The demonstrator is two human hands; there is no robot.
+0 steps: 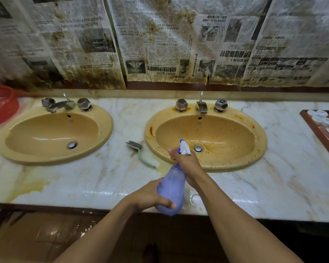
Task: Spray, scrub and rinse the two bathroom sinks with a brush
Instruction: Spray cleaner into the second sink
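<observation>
Two tan oval sinks are set in a marble counter. The left sink (36, 156) looks smooth, while the right sink (254, 156) is speckled with brown stains around its rim and drain. A purple spray bottle (172, 188) with a white nozzle points into the right sink. My right hand (186, 164) grips its neck at the trigger. My left hand (150, 196) cups the bottle's body from the left. A green-handled brush (141, 152) with dark bristles lies on the counter between the sinks.
Each sink has a chrome tap with two knobs, left tap (62, 105) and right tap (201, 108). A red basket (0, 105) sits at the far left, a brown tray (325, 126) with white lids at the right. Stained newspaper (160, 44) covers the wall. Yellow stains mark the counter (84, 179).
</observation>
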